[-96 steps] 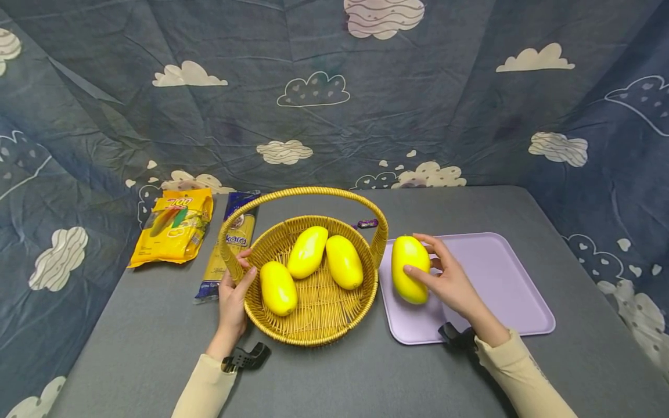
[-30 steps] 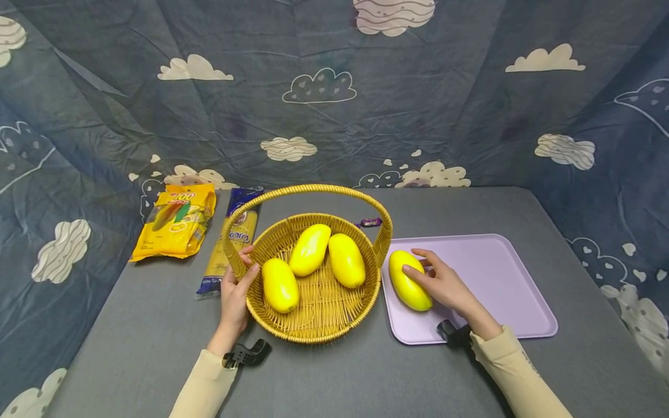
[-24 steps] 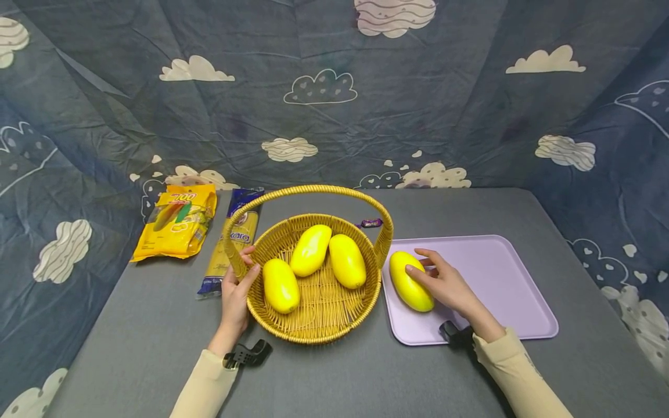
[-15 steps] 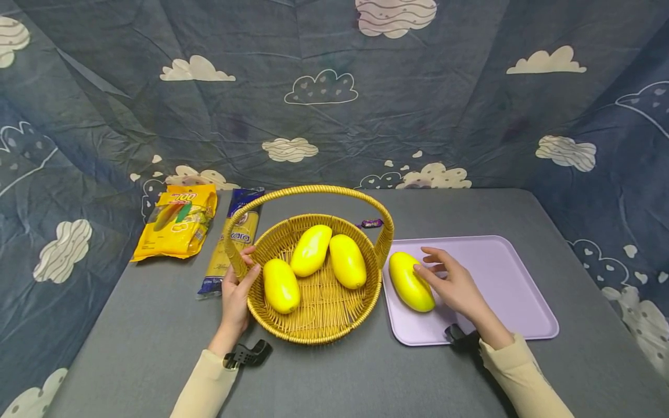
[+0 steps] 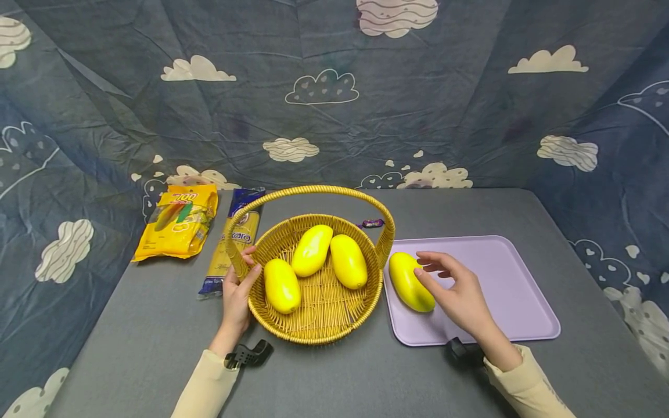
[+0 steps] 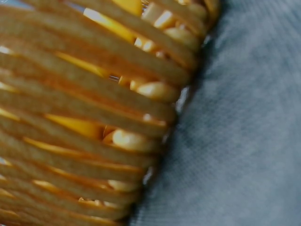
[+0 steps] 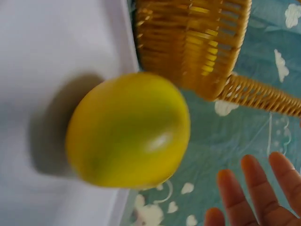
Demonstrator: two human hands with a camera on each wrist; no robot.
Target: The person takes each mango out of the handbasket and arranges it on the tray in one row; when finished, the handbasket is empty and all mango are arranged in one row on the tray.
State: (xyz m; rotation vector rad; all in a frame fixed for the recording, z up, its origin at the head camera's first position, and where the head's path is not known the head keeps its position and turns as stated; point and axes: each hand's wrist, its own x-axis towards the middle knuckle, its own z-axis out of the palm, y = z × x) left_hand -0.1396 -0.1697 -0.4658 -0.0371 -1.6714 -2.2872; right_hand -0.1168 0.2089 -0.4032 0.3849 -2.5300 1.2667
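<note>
My left hand (image 5: 237, 299) grips the left side of a round wicker basket (image 5: 316, 337), its thumb at the rim beside the foot of the tall handle. Three yellow mangoes lie inside: a left mango (image 5: 282, 286), a back mango (image 5: 312, 251) and a right mango (image 5: 348, 262). In the left wrist view the woven wall (image 6: 84, 103) fills much of the picture. A fourth mango (image 5: 410, 283) lies on the left part of a lilac tray (image 5: 502, 290). Beside it my right hand (image 5: 457, 290) hovers with spread fingers; the right wrist view shows the fingers (image 7: 258, 183) apart from this mango.
Left of the basket lie a yellow candy bag (image 5: 177, 223) and a blue-and-yellow pasta packet (image 5: 216, 267). A small purple wrapped candy (image 5: 373, 223) lies behind the basket's right side. A cloud-patterned cloth (image 5: 324, 145) hangs behind the grey table (image 5: 334, 383).
My right hand set the fourth mango down on the tray, let it go and drew back to the right. My left hand stays on the basket.
</note>
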